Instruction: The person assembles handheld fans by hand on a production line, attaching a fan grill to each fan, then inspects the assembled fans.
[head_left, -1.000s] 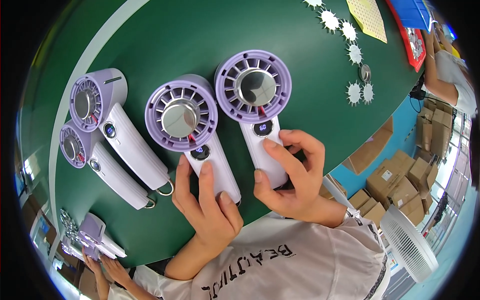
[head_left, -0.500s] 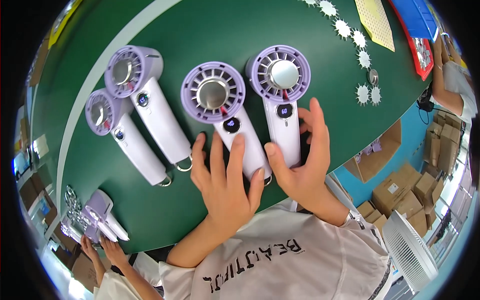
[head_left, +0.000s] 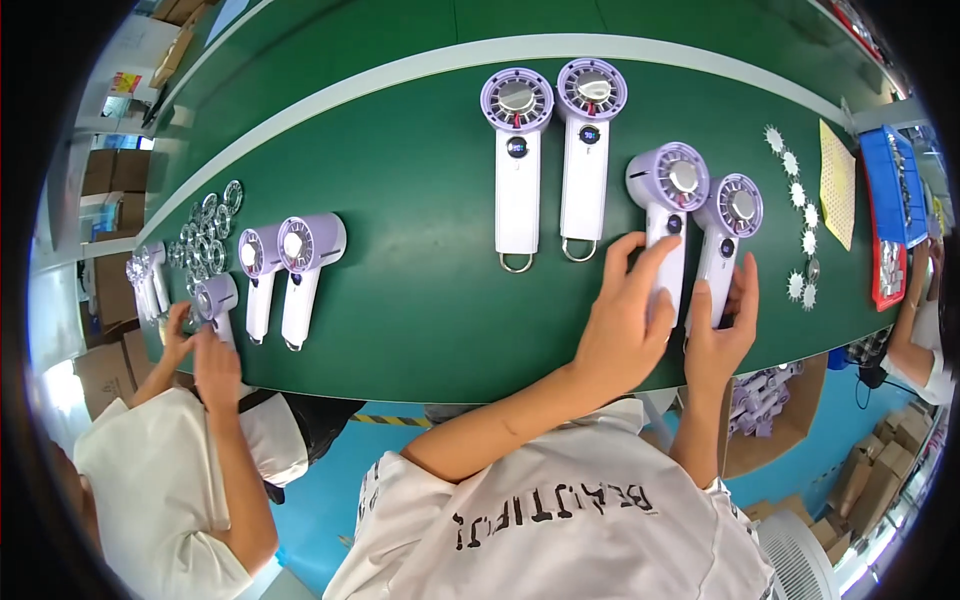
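My left hand (head_left: 622, 325) is on a purple and white handheld fan (head_left: 678, 178). Its index fingertip touches the front by the small round display, and its thumb lies along the handle. Just to the right, my right hand (head_left: 722, 340) grips the handle of a second handheld fan (head_left: 729, 232), thumb in front and fingers round the far side. Both fan heads point up and away from me. Left of them, another fan (head_left: 517, 195) and its neighbour (head_left: 583, 190) lie side by side with metal loops toward me; their round displays are lit.
A co-worker's hands (head_left: 205, 355) handle a fan (head_left: 216, 296) at the left. Two fans (head_left: 298, 300) and clear rings (head_left: 205, 235) lie near there. White spiky discs (head_left: 797, 193), a yellow perforated sheet (head_left: 837, 185), a blue tray (head_left: 893, 185) and a red tray (head_left: 888, 270) are at right.
The view has swung left and widened, so my hands and their fans appear farther right and smaller. My left index finger has shifted up to the display area.
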